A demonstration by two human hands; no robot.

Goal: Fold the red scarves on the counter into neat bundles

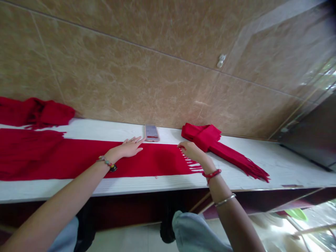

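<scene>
A red fringed scarf [157,159] lies spread flat along the white counter, its tasselled end toward the right. My left hand [128,147] rests on it with fingers stretched out, the fingertips close to a phone [152,133]. At the scarf's upper right corner, my right hand [193,150] has its fingers bent together on the edge by the fringe; they seem to pinch it. To the right of that hand lies another red scarf [204,136], folded over, with its fringed tail reaching right.
More red scarves [49,112] are bunched at the far left against the tiled wall [126,77]. The white counter [262,154] runs along the wall toward a dark grey panel [312,136] at the right. A green basin [296,214] is low at the right.
</scene>
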